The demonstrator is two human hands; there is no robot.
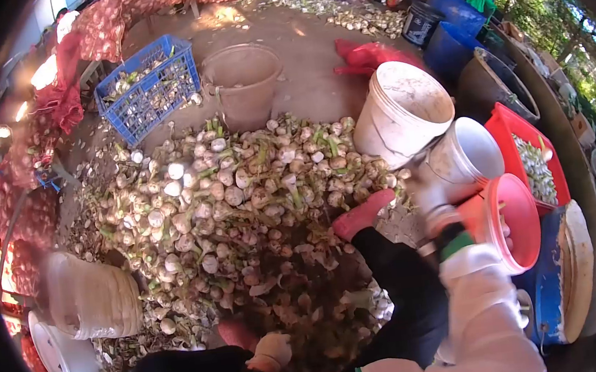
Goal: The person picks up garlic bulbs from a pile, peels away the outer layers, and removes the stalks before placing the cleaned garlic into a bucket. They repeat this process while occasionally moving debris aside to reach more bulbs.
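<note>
A big heap of pale bulbs with green stalks (233,193) lies on the dirt in front of me. My right hand (431,197), in a white glove and blurred, is raised at the heap's right edge, beside the small white bucket (471,157) and the red bucket (516,217). Whether it holds anything is unclear. My left hand (273,350), in a beige glove, sits low by my knee over husks and trimmings, fingers curled in; its contents are hidden. My black-trousered leg (395,277) stretches to a red shoe (362,212).
A large white bucket (406,113) leans by the heap. Behind stand a brown tub (243,83) and a blue crate (150,89). Red mesh sacks (25,215) line the left; stacked pale buckets (92,298) sit lower left. A red bin of bulbs (527,154) and blue barrels (454,42) stand to the right.
</note>
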